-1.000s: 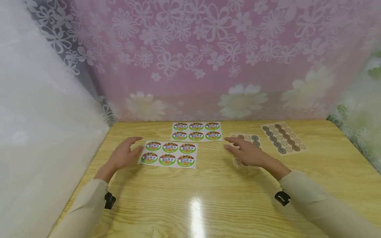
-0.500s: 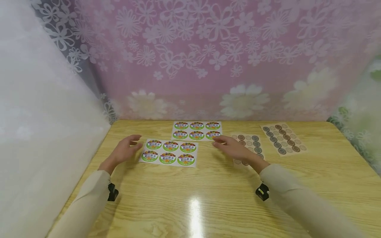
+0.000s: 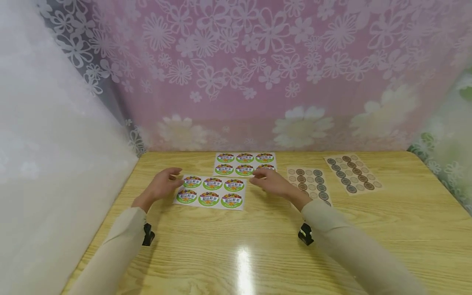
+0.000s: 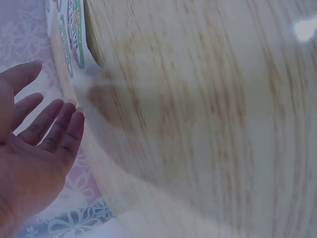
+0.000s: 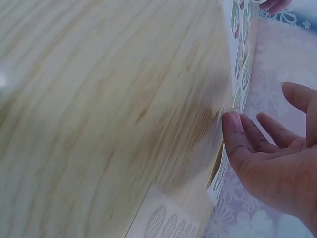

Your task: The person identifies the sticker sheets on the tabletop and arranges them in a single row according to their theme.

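Note:
A white sheet of oval fruit stickers (image 3: 221,204), with green rims and printed characters, lies between my two hands. My left hand (image 3: 162,184) is at its left edge, fingers loosely bent and apart in the left wrist view. To the right of the sheet is my right hand (image 3: 271,183), its thumb and fingers slightly spread with nothing between them. A second, matching fruit sticker sheet (image 3: 234,161) lies behind, and the right fingertips overlap its near right corner in the head view. In the right wrist view the right fingers (image 5: 235,136) are relaxed.
Two sheets of round coin-like stickers lie to the right: a nearer sheet (image 3: 312,180), partly behind the right forearm, and a farther sheet (image 3: 354,174). The wooden table (image 3: 206,254) ends at a pink floral curtain (image 3: 228,102). White cloth (image 3: 55,143) hangs at left.
My right hand has moved left, away from the nearer coin sticker sheet, toward the front fruit sheet. My left hand has shifted slightly right, to that sheet's left edge.

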A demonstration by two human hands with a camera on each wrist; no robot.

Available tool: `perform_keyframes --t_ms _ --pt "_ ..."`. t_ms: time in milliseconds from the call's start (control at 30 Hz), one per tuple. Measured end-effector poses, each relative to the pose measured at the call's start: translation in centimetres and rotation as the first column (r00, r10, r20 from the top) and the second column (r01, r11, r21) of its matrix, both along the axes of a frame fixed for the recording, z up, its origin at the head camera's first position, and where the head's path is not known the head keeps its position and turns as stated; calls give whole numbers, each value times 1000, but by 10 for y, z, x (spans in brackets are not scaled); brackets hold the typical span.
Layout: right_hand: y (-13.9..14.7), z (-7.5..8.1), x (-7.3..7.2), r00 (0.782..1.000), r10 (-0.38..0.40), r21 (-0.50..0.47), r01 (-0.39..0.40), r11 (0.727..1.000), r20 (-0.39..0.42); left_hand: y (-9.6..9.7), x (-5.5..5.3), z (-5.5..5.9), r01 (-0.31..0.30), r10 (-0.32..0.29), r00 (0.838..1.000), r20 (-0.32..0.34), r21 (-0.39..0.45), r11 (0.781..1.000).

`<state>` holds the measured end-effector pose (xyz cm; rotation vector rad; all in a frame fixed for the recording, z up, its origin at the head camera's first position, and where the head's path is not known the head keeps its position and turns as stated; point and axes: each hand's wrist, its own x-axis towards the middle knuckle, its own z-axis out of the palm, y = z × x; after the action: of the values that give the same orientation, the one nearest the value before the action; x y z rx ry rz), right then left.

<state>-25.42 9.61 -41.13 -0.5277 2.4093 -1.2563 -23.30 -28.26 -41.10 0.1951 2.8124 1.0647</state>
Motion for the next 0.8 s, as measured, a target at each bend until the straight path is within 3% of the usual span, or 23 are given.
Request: perform_keyframes --t_ms 267,533,800 --pt "-21 0 -1 1000 -4 9 4 1000 -18 -1 -7 -8 -7 7 1000 -9 -38 999" --pt "-33 1 1 996 -18 124 29 992 -91 -1 -10 -9 -1 1 1000 -6 -57 998" --pt "-43 -7 1 991 -39 160 60 985 -131 -1 -14 -12 -8 9 1000 11 -54 999"
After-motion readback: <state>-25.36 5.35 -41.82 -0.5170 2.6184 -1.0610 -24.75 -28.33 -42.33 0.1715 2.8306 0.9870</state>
